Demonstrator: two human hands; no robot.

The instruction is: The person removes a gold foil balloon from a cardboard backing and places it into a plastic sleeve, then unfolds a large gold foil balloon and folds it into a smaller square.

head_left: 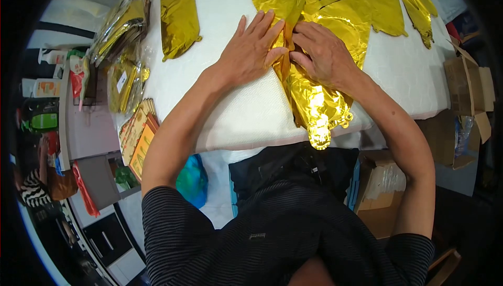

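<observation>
Several flat gold foil pieces lie on a white padded surface [241, 115]. My left hand [252, 50] rests with its fingers spread at the left edge of the middle gold foil [335, 29], its thumb pointing toward the other hand. On the same foil, my right hand [322, 54] has its fingers bent around a raised fold between the two hands; the fingertips press on the foil there. A shiny rounded end of this foil hangs over the near edge of the surface. Another gold foil piece [179, 18] lies apart at the upper left.
Clear bags of foil [123, 29] are stacked at the left edge, above printed cards [141, 139]. Open cardboard boxes [463, 84] stand at the right. A blue-green bag [193, 181] is below the surface. Shelves with bottles line the far left.
</observation>
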